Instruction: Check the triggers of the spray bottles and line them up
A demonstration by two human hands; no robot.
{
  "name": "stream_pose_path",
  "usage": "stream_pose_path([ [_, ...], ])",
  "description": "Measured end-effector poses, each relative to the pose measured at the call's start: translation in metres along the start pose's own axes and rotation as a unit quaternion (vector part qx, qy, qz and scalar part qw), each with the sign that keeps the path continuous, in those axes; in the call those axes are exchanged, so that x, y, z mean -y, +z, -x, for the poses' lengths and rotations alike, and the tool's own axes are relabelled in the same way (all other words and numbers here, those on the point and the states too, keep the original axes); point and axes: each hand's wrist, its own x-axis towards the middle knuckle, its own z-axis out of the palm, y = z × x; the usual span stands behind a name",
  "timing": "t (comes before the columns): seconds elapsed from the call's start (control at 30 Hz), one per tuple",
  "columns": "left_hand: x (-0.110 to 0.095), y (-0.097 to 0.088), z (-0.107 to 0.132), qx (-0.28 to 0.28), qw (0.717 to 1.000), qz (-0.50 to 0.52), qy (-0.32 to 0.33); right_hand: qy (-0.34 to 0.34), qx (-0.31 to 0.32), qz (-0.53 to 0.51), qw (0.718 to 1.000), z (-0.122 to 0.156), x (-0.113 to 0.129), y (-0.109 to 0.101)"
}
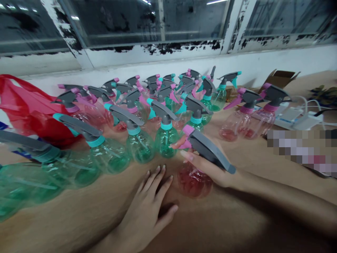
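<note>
My right hand (207, 165) is wrapped round the neck of a pink spray bottle (195, 182) with a grey and pink trigger head. The bottle is upright on or just above the table; I cannot tell which. Palm down, with fingers stretched out, my left hand (150, 207) lies on the table to the left of that bottle and holds nothing. Just beyond my hands are a green spray bottle (166, 138) and another green spray bottle (140, 144), both with grey and turquoise heads. More green bottles run off toward the left edge.
Several pink and green spray bottles crowd the table (86, 218) toward the wall. Two pink spray bottles (234, 124) stand apart on the right. A red plastic bag (39, 112) lies at left. An open cardboard box (279, 79) and a white power strip (297, 116) sit at right.
</note>
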Motion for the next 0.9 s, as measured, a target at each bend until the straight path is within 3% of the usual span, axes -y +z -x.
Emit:
stream_pose_path([
  [0.77,-0.001,-0.001,0.001,0.007,1.0,0.005,-0.002,0.005,0.0,0.087,0.996,-0.002,0.009,-0.002],
  [0.9,0.0,-0.002,-0.001,0.009,1.0,0.013,-0.003,0.003,0.009,0.063,0.998,-0.002,0.009,-0.002],
])
